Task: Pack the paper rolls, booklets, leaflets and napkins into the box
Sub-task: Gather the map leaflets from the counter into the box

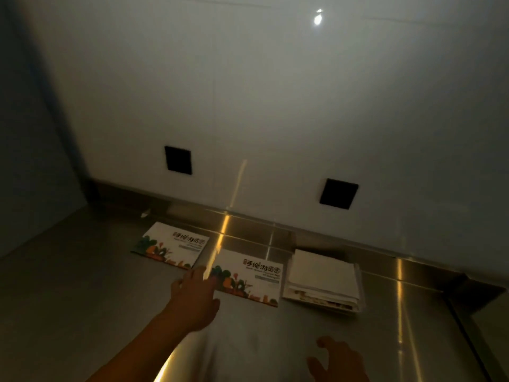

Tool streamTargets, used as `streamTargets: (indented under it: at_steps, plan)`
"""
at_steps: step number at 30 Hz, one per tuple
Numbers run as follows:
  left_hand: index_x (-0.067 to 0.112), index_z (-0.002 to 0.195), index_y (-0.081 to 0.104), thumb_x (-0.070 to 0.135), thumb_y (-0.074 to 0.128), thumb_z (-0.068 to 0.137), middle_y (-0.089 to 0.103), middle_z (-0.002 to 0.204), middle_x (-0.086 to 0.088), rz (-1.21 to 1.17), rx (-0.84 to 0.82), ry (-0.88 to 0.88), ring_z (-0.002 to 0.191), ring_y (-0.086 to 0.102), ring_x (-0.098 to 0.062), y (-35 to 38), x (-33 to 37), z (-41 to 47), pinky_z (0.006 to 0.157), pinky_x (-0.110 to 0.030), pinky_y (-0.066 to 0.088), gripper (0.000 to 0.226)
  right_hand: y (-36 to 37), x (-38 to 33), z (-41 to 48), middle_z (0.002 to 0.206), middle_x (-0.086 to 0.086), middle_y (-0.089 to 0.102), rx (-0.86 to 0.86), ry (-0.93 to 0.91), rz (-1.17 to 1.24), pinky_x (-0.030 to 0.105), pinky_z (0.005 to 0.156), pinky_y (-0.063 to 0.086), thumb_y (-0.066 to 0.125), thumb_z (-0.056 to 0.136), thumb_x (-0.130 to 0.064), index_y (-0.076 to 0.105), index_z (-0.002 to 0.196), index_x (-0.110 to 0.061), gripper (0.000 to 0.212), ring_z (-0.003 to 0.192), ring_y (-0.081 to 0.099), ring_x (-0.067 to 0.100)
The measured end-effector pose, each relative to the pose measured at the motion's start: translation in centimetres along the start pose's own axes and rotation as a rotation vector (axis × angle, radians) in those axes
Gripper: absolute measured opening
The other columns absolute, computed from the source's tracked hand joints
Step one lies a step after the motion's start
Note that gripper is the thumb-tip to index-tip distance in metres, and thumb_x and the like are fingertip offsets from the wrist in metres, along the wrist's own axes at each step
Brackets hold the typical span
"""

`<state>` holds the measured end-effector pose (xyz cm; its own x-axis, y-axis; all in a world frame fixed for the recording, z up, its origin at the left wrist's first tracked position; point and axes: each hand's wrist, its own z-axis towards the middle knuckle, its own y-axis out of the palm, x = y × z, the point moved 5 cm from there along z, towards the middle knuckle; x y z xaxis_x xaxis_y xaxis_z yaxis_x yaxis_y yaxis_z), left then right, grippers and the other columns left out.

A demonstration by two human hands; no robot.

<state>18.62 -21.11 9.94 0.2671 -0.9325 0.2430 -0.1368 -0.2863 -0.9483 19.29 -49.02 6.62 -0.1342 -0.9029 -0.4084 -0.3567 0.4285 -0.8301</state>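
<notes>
Low in the frame my right hand (337, 359) hovers spread and empty while my left hand (192, 296), fingers loose, reaches the middle booklet (248, 274) on the desk (82, 285), which I must slide up and grip next.

Two matching booklets lie flat on the steel bench, white covers with dark lettering and orange-green plant art along the lower edge. The far booklet (171, 244) sits near the back wall; the near booklet (248, 276) lies just right and closer. Beside that one, a squared-up stack of pale napkins and leaflets (323, 281), slightly fanned at its near edge.
</notes>
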Motion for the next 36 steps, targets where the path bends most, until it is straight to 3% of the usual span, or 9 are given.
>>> streamTargets:
  at_steps: [4, 8, 14, 19, 24, 27, 30, 33, 36]
  plan:
    - [0.032, 0.129, 0.043, 0.039, 0.051, 0.087, 0.027, 0.148, -0.001, -0.072, 0.037, -0.054, 0.138, 0.025, -0.022, -0.6, -3.4, 1.2, 0.113, -0.045, 0.022, 0.044, 1.6, -2.6, 3.2, 0.135, -0.004, 0.048, -0.033, -0.029, 0.081, 0.023, 0.107, 0.032, 0.054, 0.085, -0.047, 0.044, 0.129, -0.025, 0.050, 0.125, 0.046, 0.011]
    - [0.032, 0.127, 0.046, 0.039, 0.054, 0.085, 0.030, 0.147, -0.001, -0.085, 0.033, -0.108, 0.136, 0.028, -0.021, -1.1, -7.7, 2.4, 0.113, -0.042, 0.026, 0.043, 4.8, -5.0, 6.2, 0.130, 0.004, 0.055, -0.100, 0.059, 0.151, 0.026, 0.102, 0.039, 0.060, 0.085, -0.035, 0.052, 0.124, -0.018, 0.043, 0.117, 0.053, 0.016]
    - [0.028, 0.123, 0.050, 0.036, 0.056, 0.085, 0.037, 0.143, -0.002, -0.114, -0.014, -0.134, 0.131, 0.036, -0.022, -0.6, -14.5, 7.5, 0.109, -0.042, 0.034, 0.039, 8.1, -8.3, 10.8, 0.126, 0.013, 0.059, 0.049, 0.191, 0.206, 0.033, 0.097, 0.044, 0.048, 0.091, -0.038, 0.055, 0.123, -0.010, 0.043, 0.114, 0.056, 0.027]
    - [0.023, 0.122, 0.054, 0.024, 0.058, 0.083, 0.049, 0.135, -0.006, -0.241, -0.070, -0.151, 0.124, 0.047, -0.026, 0.5, -20.7, 13.5, 0.104, -0.043, 0.041, 0.039, 11.7, -10.0, 14.1, 0.134, 0.022, 0.044, 0.159, 0.537, 0.196, 0.045, 0.102, 0.039, 0.054, 0.078, -0.059, 0.041, 0.128, -0.005, 0.075, 0.123, 0.042, 0.036]
    - [0.019, 0.104, 0.057, 0.030, 0.058, 0.085, 0.060, 0.109, -0.010, -0.325, -0.011, -0.264, 0.098, 0.057, -0.024, 1.1, -26.5, 19.5, 0.086, -0.042, 0.050, 0.022, 12.7, -12.3, 15.7, 0.140, 0.024, 0.031, 0.274, 0.649, 0.136, 0.051, 0.103, 0.032, 0.065, 0.067, -0.064, 0.032, 0.132, -0.004, 0.095, 0.130, 0.028, 0.040]
    - [0.015, 0.100, 0.048, 0.030, 0.066, 0.080, 0.051, 0.099, -0.007, -0.411, -0.010, -0.361, 0.087, 0.052, -0.022, 1.1, -27.9, 21.8, 0.071, -0.035, 0.046, 0.031, 12.5, -12.5, 16.3, 0.138, 0.025, 0.031, 0.279, 0.626, 0.121, 0.050, 0.103, 0.033, 0.074, 0.062, -0.056, 0.030, 0.133, -0.002, 0.099, 0.129, 0.029, 0.041]
    - [0.017, 0.109, 0.046, 0.040, 0.075, 0.064, 0.055, 0.111, -0.012, -0.498, -0.067, -0.408, 0.093, 0.058, -0.029, 3.6, -30.5, 24.8, 0.077, -0.046, 0.053, 0.058, 12.0, -11.9, 17.0, 0.139, 0.023, 0.034, 0.237, 0.650, 0.174, 0.049, 0.104, 0.034, 0.081, 0.050, -0.056, 0.028, 0.133, -0.004, 0.112, 0.128, 0.034, 0.039]
    - [0.020, 0.112, 0.045, 0.058, 0.076, 0.043, 0.055, 0.111, -0.012, -0.486, -0.094, -0.421, 0.098, 0.058, -0.033, 10.0, -35.1, 29.0, 0.079, -0.053, 0.053, 0.085, 12.7, -11.1, 17.8, 0.126, 0.017, 0.055, 0.180, 0.624, 0.287, 0.042, 0.095, 0.047, 0.085, 0.038, -0.055, 0.044, 0.125, -0.005, 0.108, 0.116, 0.053, 0.032]
    - [0.017, 0.108, 0.046, 0.058, 0.076, 0.044, 0.055, 0.106, -0.014, -0.427, -0.075, -0.416, 0.092, 0.058, -0.033, 8.6, -33.3, 27.9, 0.076, -0.052, 0.054, 0.082, 13.6, -9.9, 18.1, 0.115, 0.014, 0.062, 0.236, 0.637, 0.306, 0.040, 0.087, 0.054, 0.084, 0.025, -0.058, 0.050, 0.115, -0.006, 0.109, 0.106, 0.061, 0.030]
